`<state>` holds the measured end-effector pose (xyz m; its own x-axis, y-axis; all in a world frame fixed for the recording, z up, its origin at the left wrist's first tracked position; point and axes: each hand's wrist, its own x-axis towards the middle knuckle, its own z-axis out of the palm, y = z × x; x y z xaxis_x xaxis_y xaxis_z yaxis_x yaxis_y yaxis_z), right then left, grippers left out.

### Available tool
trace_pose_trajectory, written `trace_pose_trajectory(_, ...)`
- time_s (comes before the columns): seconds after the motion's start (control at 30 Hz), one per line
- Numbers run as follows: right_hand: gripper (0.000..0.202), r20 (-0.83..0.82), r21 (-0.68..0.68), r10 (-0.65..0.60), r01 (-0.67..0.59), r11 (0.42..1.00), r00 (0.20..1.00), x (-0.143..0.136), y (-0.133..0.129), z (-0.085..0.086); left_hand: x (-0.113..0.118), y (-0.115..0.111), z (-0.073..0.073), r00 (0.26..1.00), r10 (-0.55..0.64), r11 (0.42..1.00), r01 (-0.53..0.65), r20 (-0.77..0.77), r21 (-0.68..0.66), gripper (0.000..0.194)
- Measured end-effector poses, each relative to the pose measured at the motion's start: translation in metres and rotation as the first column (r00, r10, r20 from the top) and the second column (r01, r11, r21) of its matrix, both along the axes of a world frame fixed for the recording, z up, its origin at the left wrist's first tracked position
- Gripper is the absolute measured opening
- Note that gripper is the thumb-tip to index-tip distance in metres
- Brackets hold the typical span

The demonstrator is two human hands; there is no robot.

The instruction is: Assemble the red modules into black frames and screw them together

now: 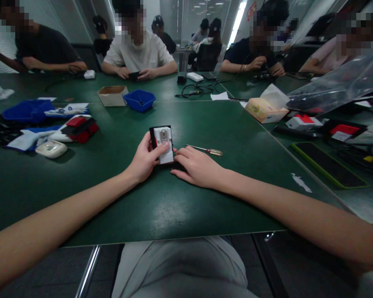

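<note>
My left hand (144, 159) grips a small white device with a black backing (162, 142) that rests on the green table (118, 198), thumb across its lower front. My right hand (197, 167) lies on the table just right of the device, fingers touching its lower edge and curled over something dark that I cannot make out. A small screwdriver with a clear yellowish handle (207, 150) lies on the table right behind my right hand, untouched.
A cardboard box (112, 95) and a blue tray (139, 100) stand further back. Red, black, white and blue parts (65, 128) lie at the left. A tissue box (265, 109), a green-edged tablet (328, 164) and plastic bags sit at the right. Other people sit around the far side.
</note>
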<state>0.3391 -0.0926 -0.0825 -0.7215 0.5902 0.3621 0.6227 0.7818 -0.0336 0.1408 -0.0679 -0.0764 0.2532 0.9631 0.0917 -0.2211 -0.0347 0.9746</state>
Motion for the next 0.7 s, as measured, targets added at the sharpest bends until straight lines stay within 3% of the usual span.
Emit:
trace_pose_trajectory(0.17, 0.033, 0.086, 0.054, -0.027, 0.022, 0.998, 0.996, 0.001, -0.003, 0.002, -0.002, 0.002, -0.003, 0.997, -0.047, 0.996, 0.052, -0.069, 0.078, 0.056)
trace_pose_trajectory(0.4, 0.033, 0.222, 0.084, -0.185, 0.17, 0.982, 0.957, 0.01, -0.001, 0.006, -0.001, 0.0, 0.0, 0.994, -0.085, 0.996, 0.086, -0.067, 0.022, 0.057)
trace_pose_trajectory(0.57, 0.03, 0.225, -0.058, -0.186, 0.204, 0.977, 0.956, 0.027, 0.011, 0.009, 0.0, -0.001, 0.003, 0.995, -0.081, 0.997, 0.081, -0.063, -0.009, 0.059)
trace_pose_trajectory(0.7, 0.023, 0.041, -0.196, -0.131, 0.137, 0.971, 0.99, 0.037, 0.013, 0.008, -0.001, -0.001, 0.002, 0.993, -0.09, 0.996, 0.091, -0.074, 0.018, 0.059)
